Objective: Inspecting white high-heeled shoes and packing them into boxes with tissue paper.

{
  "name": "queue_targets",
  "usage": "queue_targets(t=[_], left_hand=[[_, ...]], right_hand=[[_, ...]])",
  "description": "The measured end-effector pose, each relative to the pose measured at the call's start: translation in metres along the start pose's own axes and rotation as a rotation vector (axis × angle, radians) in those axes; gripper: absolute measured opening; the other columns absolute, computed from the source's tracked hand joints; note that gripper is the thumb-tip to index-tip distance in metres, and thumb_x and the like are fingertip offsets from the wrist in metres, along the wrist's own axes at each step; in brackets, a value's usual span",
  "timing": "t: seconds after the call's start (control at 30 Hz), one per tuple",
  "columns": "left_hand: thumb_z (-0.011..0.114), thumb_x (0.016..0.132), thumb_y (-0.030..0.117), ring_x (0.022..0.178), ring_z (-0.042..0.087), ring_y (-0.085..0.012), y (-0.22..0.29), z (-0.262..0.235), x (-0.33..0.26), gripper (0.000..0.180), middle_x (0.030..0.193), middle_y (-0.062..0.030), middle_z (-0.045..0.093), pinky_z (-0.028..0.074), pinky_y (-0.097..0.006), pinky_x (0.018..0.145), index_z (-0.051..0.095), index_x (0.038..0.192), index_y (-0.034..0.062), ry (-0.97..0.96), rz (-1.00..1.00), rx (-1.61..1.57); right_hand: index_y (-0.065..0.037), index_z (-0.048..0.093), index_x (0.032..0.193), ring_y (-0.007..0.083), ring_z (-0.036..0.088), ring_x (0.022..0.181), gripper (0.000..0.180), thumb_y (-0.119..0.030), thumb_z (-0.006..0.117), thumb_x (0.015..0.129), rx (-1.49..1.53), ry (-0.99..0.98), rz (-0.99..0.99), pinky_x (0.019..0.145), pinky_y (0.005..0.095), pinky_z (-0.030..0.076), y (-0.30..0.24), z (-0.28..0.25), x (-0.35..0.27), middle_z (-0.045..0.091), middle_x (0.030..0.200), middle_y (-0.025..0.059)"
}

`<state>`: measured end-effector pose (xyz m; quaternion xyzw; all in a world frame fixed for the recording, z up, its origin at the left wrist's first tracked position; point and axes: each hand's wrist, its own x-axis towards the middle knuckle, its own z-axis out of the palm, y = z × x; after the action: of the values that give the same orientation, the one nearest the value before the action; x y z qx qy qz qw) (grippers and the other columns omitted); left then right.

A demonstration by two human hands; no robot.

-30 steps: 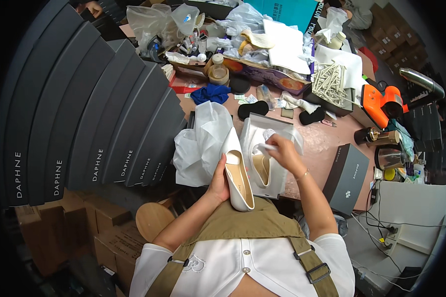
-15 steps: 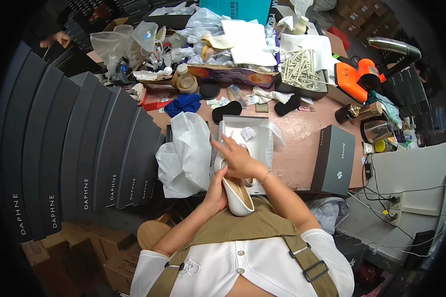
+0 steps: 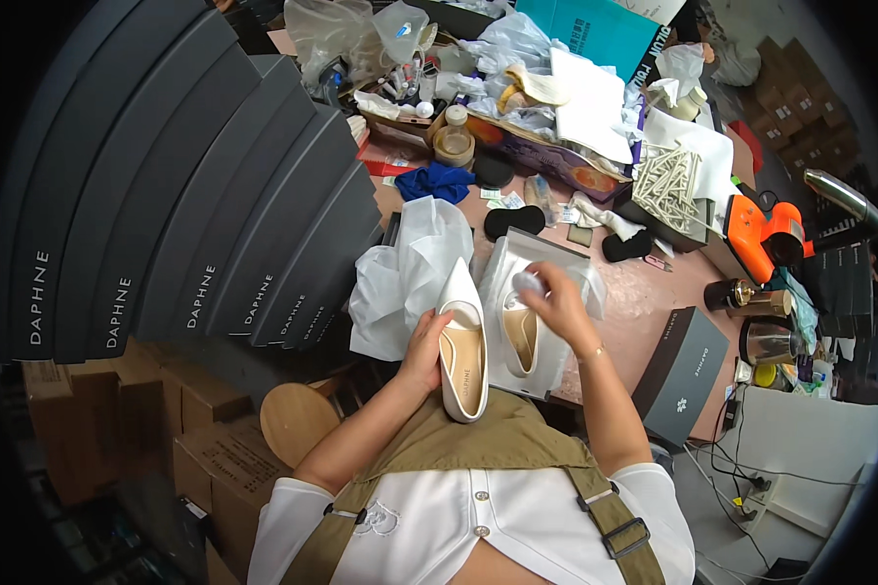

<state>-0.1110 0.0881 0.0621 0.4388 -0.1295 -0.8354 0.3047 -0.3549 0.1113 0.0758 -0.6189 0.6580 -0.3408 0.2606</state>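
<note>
A worker's right hand (image 3: 566,310) hovers above an open grey shoebox (image 3: 553,250), its fingers closed on a pale, rounded wad (image 3: 528,284), slightly blurred, while the left hand (image 3: 423,353) grips a white pointed shoe (image 3: 466,356) by its side, toe pointing away, just over the lap and the table's near edge. Half a second ago the right hand was across that shoe, fingers spread; now it is back over the box, and the shoe's opening lies in plain view. A matching second shoe (image 3: 522,343) rests inside the box, right below the wad. The shift appears to move the work from the held shoe to the box, with one shoe of the pair still out. Crumpled white tissue paper (image 3: 400,278) stands just left of the box.
</note>
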Motion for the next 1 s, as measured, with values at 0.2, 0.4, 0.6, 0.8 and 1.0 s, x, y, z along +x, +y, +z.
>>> queue_targets(t=[0.2,0.4,0.6,0.8,1.0], left_hand=[[0.054,0.094,0.015,0.116,0.049,-0.0203,-0.019,0.036,-0.002,0.047,0.125,-0.0108,0.048,0.043,-0.036,0.097,0.031,0.134,0.0066,-0.146,0.122,0.131],[0.047,0.091,0.004,0.117,0.048,-0.0204,-0.024,0.035,0.011,0.054,0.128,-0.011,0.045,0.041,-0.034,0.099,0.024,0.139,0.0083,-0.312,0.02,0.149],[0.04,0.09,0.004,0.111,0.054,-0.0254,-0.021,0.061,0.002,0.059,0.127,-0.0145,0.047,0.048,-0.04,0.093,0.019,0.144,0.0101,-0.42,-0.085,0.184],[0.041,0.094,0.01,0.107,0.057,-0.0222,-0.02,0.074,0.0,0.05,0.124,-0.0114,0.049,0.049,-0.036,0.09,0.024,0.141,0.0119,-0.462,-0.046,0.254],[0.044,0.098,0.018,0.103,0.058,-0.0144,-0.003,0.055,-0.014,0.035,0.114,-0.008,0.058,0.048,-0.03,0.088,0.044,0.129,0.0013,-0.471,0.094,0.405]], right_hand=[[-0.007,0.046,0.111,0.0387,0.062,0.078,0.043,-0.009,0.067,0.074,-0.267,-0.131,0.075,0.065,0.044,0.05,-0.076,0.03,-0.021,0.059,0.086,0.0166],[-0.004,0.05,0.107,0.0359,0.06,0.082,0.036,-0.007,0.067,0.076,-0.152,-0.029,0.002,0.071,0.0417,0.05,-0.073,0.015,-0.049,0.057,0.093,0.0178],[-0.001,0.049,0.128,0.0422,0.056,0.103,0.065,-0.018,0.075,0.07,0.04,0.271,0.178,0.085,0.0416,0.048,-0.057,-0.001,-0.054,0.06,0.108,0.0202],[0.0,0.053,0.123,0.0339,0.064,0.093,0.054,-0.003,0.067,0.072,0.006,0.395,0.191,0.08,0.0361,0.05,-0.038,0.006,-0.038,0.063,0.109,0.0203],[-0.005,0.023,0.146,0.0291,0.054,0.109,0.09,-0.016,0.076,0.074,0.291,0.338,0.129,0.083,0.0337,0.049,-0.08,-0.017,-0.032,0.05,0.124,0.0164]])
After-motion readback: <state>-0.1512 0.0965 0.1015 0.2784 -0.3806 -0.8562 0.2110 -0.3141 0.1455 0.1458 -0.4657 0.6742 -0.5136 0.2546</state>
